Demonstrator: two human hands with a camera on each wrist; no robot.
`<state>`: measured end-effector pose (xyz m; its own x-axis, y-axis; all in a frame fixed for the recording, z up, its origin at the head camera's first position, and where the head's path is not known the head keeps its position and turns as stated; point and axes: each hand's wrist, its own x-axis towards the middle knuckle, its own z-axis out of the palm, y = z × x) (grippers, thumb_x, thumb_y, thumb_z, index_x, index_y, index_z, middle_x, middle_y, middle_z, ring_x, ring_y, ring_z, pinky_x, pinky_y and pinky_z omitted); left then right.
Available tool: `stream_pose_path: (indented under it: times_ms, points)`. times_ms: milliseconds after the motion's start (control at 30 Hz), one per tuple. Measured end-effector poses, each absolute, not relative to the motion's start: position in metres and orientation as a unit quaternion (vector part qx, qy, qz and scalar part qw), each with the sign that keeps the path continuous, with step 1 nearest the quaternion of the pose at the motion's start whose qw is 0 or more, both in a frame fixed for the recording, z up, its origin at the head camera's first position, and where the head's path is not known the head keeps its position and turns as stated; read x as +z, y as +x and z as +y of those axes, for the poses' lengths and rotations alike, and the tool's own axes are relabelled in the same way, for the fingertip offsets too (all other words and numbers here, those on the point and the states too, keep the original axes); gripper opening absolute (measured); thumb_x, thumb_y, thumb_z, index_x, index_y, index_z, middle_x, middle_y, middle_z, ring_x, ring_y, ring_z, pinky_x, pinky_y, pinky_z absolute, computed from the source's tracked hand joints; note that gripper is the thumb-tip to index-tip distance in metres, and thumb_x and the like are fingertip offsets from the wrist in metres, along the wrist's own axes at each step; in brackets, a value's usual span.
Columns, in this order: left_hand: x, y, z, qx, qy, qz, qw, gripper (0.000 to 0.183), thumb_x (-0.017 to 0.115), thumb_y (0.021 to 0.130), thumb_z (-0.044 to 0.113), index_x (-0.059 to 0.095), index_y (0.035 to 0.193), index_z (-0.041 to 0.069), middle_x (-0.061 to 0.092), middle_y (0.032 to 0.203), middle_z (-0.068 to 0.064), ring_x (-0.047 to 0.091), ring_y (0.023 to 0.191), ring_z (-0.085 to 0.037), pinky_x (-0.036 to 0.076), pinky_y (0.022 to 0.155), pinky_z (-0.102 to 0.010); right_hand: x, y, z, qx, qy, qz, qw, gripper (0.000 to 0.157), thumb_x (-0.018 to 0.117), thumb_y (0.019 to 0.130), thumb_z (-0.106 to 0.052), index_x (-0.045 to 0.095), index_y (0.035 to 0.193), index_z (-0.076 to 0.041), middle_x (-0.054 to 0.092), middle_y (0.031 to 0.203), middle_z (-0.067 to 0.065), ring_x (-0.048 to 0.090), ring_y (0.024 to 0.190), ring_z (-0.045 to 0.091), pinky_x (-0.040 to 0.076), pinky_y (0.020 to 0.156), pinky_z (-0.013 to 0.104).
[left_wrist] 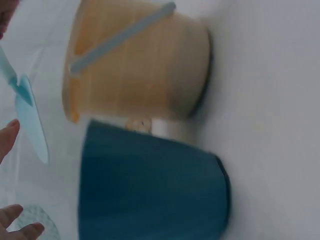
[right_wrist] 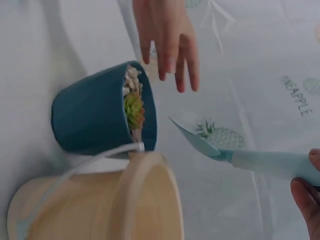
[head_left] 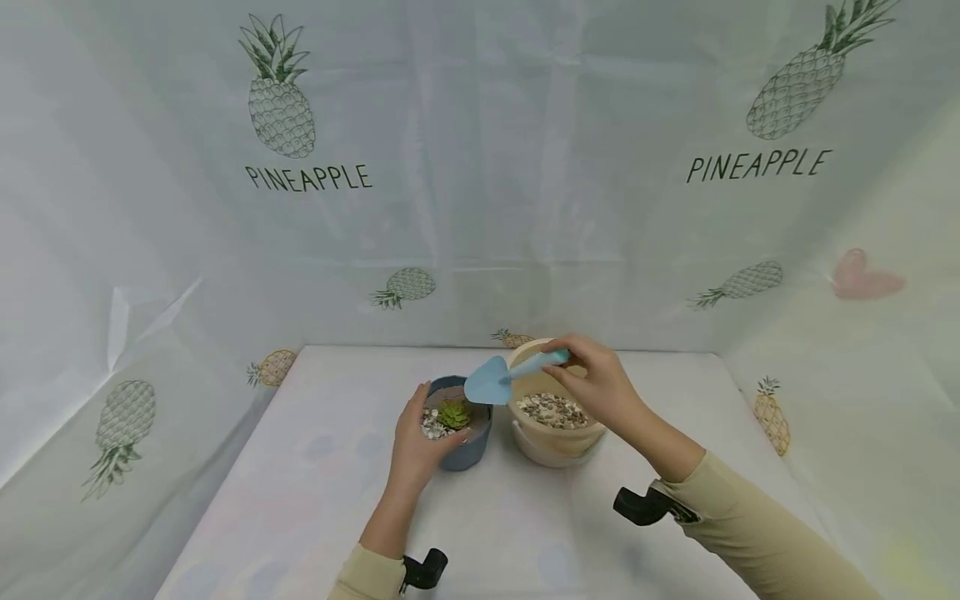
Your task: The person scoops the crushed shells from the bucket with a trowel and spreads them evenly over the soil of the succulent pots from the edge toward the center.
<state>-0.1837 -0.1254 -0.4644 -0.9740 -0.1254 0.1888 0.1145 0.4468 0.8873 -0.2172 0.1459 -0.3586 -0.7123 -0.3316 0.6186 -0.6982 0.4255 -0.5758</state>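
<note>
In my right hand (head_left: 600,387) I grip the handle of a light-blue hand trowel (head_left: 489,382), its blade reaching left above the rim of a dark blue pot (head_left: 468,454). A green succulent (right_wrist: 134,111) grows in that pot, with whitish pebbles (head_left: 432,427) covering part of the surface around it. My left hand (head_left: 417,446) hovers over the pot's near left side, thumb and fingers spread and nothing held, as the right wrist view shows. Under the trowel's handle stands a cream bucket (left_wrist: 145,65) with mixed small stones (head_left: 553,411) inside.
The bucket stands close to the right of the pot, its pale carrying handle (left_wrist: 122,37) hanging down the side. A white cloth (head_left: 300,500) covers the table. Behind it hangs a sheet (head_left: 510,183) printed with pineapples.
</note>
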Motion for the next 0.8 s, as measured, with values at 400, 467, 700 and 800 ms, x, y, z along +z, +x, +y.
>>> stream_pose_path:
  times_ms: [400, 467, 700, 800]
  points:
    - [-0.452, -0.171, -0.058, -0.579, -0.066, -0.812, 0.022, 0.09, 0.086, 0.076, 0.028, 0.037, 0.151, 0.016, 0.031, 0.154, -0.013, 0.026, 0.141, -0.037, 0.029, 0.109, -0.059, -0.341, -0.207, 0.2, 0.381, 0.253, -0.858, 0.233, 0.027, 0.075, 0.082, 0.004, 0.067, 0.106, -0.005, 0.065, 0.098, 0.005, 0.066, 0.084, 0.019, 0.053, 0.068, 0.019]
    - [-0.455, -0.173, -0.053, -0.576, -0.069, -0.815, 0.012, 0.09, 0.086, 0.076, 0.03, 0.037, 0.151, 0.014, 0.029, 0.154, -0.014, 0.027, 0.141, -0.039, 0.028, 0.107, -0.062, -0.344, -0.207, 0.204, 0.375, 0.248, -0.863, 0.23, 0.025, 0.075, 0.082, 0.004, 0.068, 0.105, -0.004, 0.065, 0.097, 0.005, 0.066, 0.082, 0.018, 0.053, 0.067, 0.02]
    - [-0.458, -0.184, -0.039, -0.551, -0.061, -0.832, 0.02, 0.087, 0.085, 0.075, 0.034, 0.042, 0.146, 0.01, 0.034, 0.15, -0.016, 0.032, 0.137, -0.039, 0.032, 0.104, -0.063, -0.377, -0.218, 0.208, 0.355, 0.234, -0.884, 0.195, 0.024, 0.075, 0.082, 0.002, 0.068, 0.105, -0.003, 0.065, 0.098, 0.007, 0.067, 0.08, 0.022, 0.057, 0.067, 0.032]
    - [-0.457, -0.188, -0.034, -0.538, -0.057, -0.84, 0.031, 0.084, 0.084, 0.075, 0.035, 0.045, 0.144, 0.008, 0.038, 0.146, -0.016, 0.036, 0.134, -0.04, 0.035, 0.102, -0.063, -0.393, -0.224, 0.208, 0.345, 0.219, -0.896, 0.176, 0.024, 0.075, 0.083, 0.001, 0.067, 0.105, -0.001, 0.066, 0.099, 0.009, 0.066, 0.079, 0.022, 0.057, 0.067, 0.033]
